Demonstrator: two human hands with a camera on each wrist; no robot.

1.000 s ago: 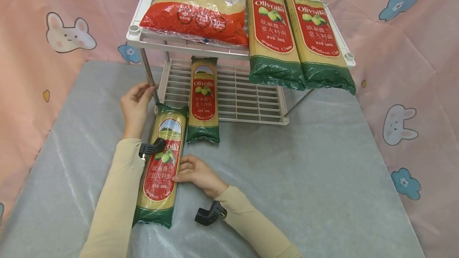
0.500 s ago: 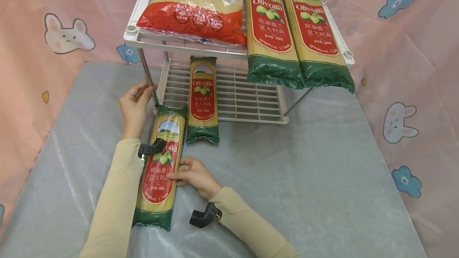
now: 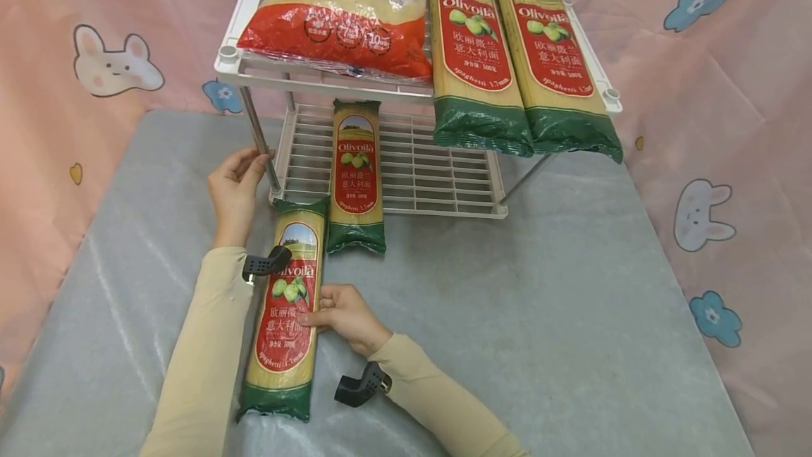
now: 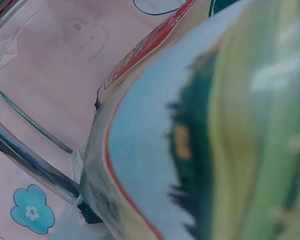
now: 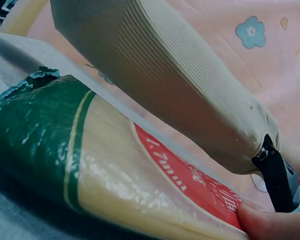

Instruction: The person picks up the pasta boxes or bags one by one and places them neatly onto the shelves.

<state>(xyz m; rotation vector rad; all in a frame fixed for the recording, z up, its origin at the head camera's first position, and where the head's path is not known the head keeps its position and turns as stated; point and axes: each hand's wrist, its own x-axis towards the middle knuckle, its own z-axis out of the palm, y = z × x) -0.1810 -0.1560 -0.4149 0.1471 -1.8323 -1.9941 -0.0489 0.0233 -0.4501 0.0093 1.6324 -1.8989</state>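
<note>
My right hand (image 3: 349, 317) grips the right edge of a spaghetti pack (image 3: 279, 365), its thumb lying on the red label. This pack, yellow with green ends, slants in front of the rack's left corner, partly under my left forearm. With its fingers around the rack's front left metal post (image 3: 259, 129), my left hand (image 3: 233, 192) holds on above the lower shelf. In the left wrist view the same pack (image 4: 155, 140) fills most of the picture beside the post (image 4: 35, 160). The right wrist view shows its green end (image 5: 35, 120) and my right thumb (image 5: 270, 222).
A second spaghetti pack (image 3: 357, 175) lies on the white lower shelf (image 3: 438, 175), its end jutting past the front. The upper shelf (image 3: 254, 76) carries a red pasta bag (image 3: 342, 16) and two spaghetti packs (image 3: 476, 55) (image 3: 552, 62). Grey cloth (image 3: 539, 316) covers the table.
The pack in my right hand has shifted slightly toward me, away from the rack. My right thumb reaches farther over its label. My left hand stays at the post.
</note>
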